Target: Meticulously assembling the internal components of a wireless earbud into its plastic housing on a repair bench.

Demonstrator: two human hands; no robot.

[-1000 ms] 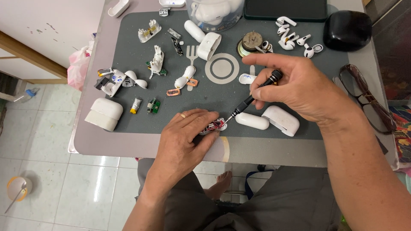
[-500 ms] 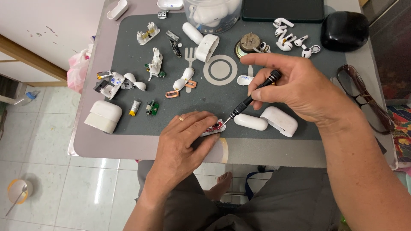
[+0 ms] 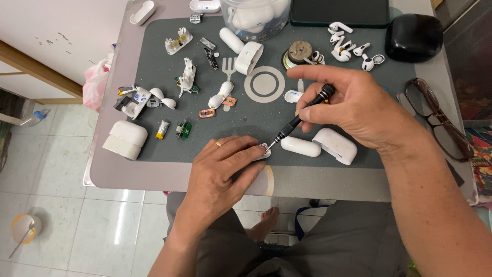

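We find the left hand [image 3: 225, 164] lying flat at the near edge of the grey work mat [image 3: 154, 66], its fingertips pressing down a small metallic part [image 3: 263, 150] so that only the part's right end shows beyond them; the hand pins the piece rather than closing around it. The right hand [image 3: 359, 110] is closed in a fingertip grip on a slim black screwdriver [image 3: 302, 117], thumb and forefinger at the knurled upper end, with the shaft slanting down to the left and the tip meeting the exposed end of the part. We judge the part to be very light, rigid and delicate, likely to skate or flick away on the mat if the hold slackens, so it is best held by downward pressure close beside the tip, as it is now. The screwdriver appears stiff and light, and is best controlled high on its knurled section. Just right of the tip lies a white capsule-shaped shell [image 3: 301, 146], and beside that a white earbud case [image 3: 335, 145], both near but apart from the work. Loose earbuds [image 3: 346, 48], small circuit pieces [image 3: 180, 128] and a pair of spectacles [image 3: 435, 120] lie further off.
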